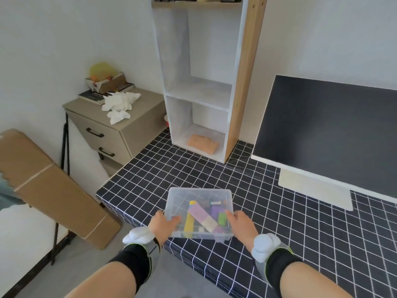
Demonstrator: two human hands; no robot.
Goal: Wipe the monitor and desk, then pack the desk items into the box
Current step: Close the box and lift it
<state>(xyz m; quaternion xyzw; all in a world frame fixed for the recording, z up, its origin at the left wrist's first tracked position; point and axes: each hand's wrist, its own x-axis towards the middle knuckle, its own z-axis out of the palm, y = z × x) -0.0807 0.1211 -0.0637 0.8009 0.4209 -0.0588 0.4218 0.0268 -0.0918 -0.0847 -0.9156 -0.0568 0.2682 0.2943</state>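
Note:
A clear plastic box (194, 193) sits at the near edge of the desk (300, 233), which wears a black cloth with a white grid. Inside lie several coloured items, among them a yellow bar (189, 223), a pink-and-cream pack (202, 216) and purple and green pieces. My left hand (164, 225) grips the box's left side and my right hand (241, 223) grips its right side. The dark-screened white monitor (330, 130) stands at the right on its stand.
A white shelf unit (200, 93) stands at the desk's back, with a peach cloth (203, 144) in its lowest cell. To the left are a grey drawer cabinet (120, 130) with crumpled white tissues (120, 104), books and a small carton, and a long cardboard box (53, 190) leaning below.

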